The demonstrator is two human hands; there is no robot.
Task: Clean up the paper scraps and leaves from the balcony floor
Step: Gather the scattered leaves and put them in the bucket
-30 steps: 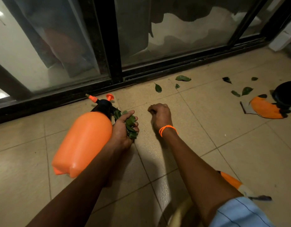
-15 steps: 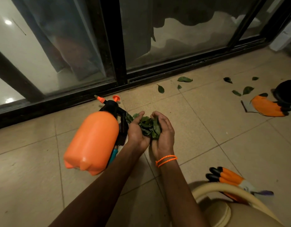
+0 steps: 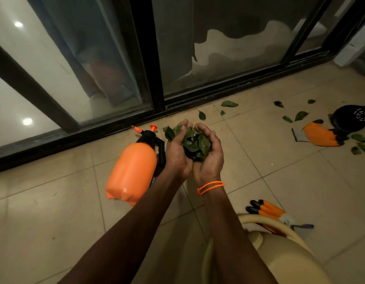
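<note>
My left hand and right hand, cupped together, palms up, cradle crumpled glossy leaves | smooth orange sprayer lies on tiled floor.

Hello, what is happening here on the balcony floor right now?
A person is gathering fallen leaves. The left hand and right hand are cupped together, holding a pile of green leaves above the tiled floor. An orange spray bottle lies on its side beside the left hand. More loose leaves lie near the glass door track and to the right, around an orange glove. A beige bin is at bottom right.
</note>
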